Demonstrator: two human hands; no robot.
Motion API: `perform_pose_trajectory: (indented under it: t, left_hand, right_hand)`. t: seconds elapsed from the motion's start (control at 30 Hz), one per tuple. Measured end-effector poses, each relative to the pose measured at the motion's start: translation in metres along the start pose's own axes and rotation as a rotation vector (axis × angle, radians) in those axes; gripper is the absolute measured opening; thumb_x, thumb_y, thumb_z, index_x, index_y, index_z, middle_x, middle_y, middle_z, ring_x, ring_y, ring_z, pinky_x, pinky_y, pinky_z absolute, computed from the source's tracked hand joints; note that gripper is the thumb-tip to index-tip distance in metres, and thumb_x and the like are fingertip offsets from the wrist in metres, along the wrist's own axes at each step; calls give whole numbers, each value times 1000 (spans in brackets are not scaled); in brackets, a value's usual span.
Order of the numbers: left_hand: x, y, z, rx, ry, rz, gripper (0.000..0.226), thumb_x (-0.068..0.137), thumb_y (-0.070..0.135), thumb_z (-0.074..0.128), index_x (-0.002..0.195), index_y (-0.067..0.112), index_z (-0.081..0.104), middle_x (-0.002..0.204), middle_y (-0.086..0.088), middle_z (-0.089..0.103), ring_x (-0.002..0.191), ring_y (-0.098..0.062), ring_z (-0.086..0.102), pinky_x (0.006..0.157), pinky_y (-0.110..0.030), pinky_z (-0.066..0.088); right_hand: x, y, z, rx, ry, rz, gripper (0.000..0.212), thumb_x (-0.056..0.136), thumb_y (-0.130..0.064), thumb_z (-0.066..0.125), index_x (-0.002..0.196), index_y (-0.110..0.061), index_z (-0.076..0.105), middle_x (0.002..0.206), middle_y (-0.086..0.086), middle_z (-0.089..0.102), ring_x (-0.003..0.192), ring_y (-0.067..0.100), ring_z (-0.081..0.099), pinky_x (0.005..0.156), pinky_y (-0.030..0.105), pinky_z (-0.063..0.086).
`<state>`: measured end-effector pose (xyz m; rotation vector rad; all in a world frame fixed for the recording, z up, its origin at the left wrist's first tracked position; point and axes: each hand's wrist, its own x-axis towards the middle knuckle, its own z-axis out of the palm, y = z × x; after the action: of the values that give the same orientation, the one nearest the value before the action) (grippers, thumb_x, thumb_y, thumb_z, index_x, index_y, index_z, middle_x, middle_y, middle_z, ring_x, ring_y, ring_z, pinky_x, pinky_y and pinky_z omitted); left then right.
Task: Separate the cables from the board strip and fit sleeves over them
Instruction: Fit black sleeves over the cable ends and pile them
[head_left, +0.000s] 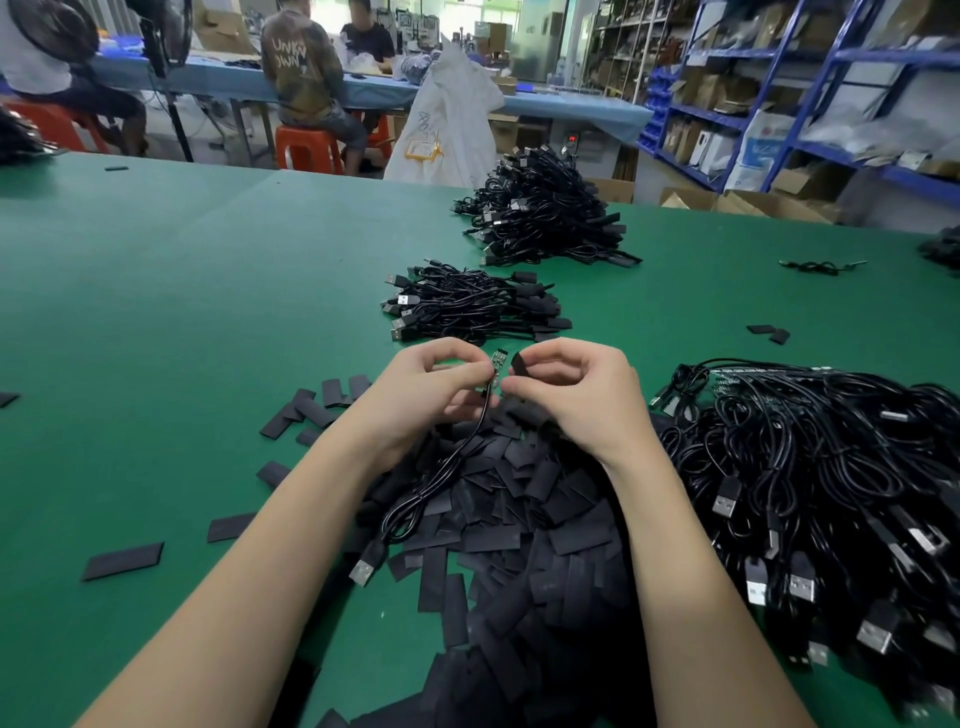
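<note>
My left hand (431, 387) pinches a small circuit board (497, 364) on the end of a black USB cable (441, 483). The cable hangs down over the sleeve pile, and its plug (366, 564) lies on the mat. My right hand (566, 387) pinches a black sleeve (518, 365) just right of the board, the two almost touching. A big heap of flat black sleeves (519, 519) lies under and in front of both hands. At the right a tangle of unsleeved cables (831, 467) lies on the green mat (156, 312).
Two piles of cables with sleeves on sit further back, a small pile (467, 306) and a larger pile (545, 218). Loose sleeves (124, 560) are scattered at the left. People sit at a blue table (571, 106) behind, and shelves (779, 104) stand at the right.
</note>
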<state>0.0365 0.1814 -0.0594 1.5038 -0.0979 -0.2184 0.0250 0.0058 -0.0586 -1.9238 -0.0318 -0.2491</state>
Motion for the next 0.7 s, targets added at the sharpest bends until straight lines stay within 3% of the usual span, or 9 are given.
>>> perform_pose_trajectory:
  t: [0.07, 0.13, 0.23, 0.4, 0.53, 0.7]
  left_hand:
    - [0, 0, 2, -51, -44, -48, 8, 97, 10, 64, 90, 12, 63, 66, -3, 67, 77, -23, 71, 96, -42, 54]
    - [1, 0, 2, -93, -71, -87, 9, 97, 10, 64, 89, 13, 63, 68, -3, 70, 78, -25, 70, 97, -43, 52]
    - [2, 1, 2, -113, -119, -127, 6, 97, 10, 63, 92, 14, 65, 73, -5, 71, 76, -22, 67, 87, -35, 53]
    - [-1, 6, 6, -255, -216, -205, 7, 95, 6, 62, 99, 8, 67, 75, -7, 71, 64, -13, 67, 61, -20, 58]
    - [-4, 8, 7, -309, -235, -216, 10, 95, 5, 61, 102, 7, 68, 75, -5, 70, 62, -11, 67, 58, -18, 57]
    - [-5, 10, 7, -342, -257, -220, 18, 89, 7, 64, 106, 5, 68, 77, -6, 72, 61, -10, 67, 57, -18, 57]
  right_hand:
    - [0, -3, -2, 87, -4, 26, 24, 71, -21, 92, 90, -22, 78, 83, -5, 79, 80, 6, 74, 74, 22, 55]
    - [-2, -6, -3, 202, -14, 46, 21, 75, -17, 89, 90, -21, 76, 84, -4, 79, 74, 2, 72, 65, 14, 51]
    - [-3, -12, -6, 406, -12, 118, 17, 79, -19, 86, 91, -22, 73, 90, -4, 80, 76, 3, 71, 59, 14, 48]
    - [-4, -17, -3, 680, -79, 234, 11, 78, -20, 84, 83, -26, 77, 91, -7, 74, 84, 7, 67, 62, 19, 44]
    - [-5, -18, -2, 735, -116, 249, 21, 63, -28, 87, 82, -26, 78, 95, -4, 72, 84, 9, 65, 63, 19, 45]
    - [-6, -17, -3, 763, -148, 251, 26, 60, -31, 88, 84, -26, 77, 98, -1, 70, 84, 11, 63, 66, 20, 46]
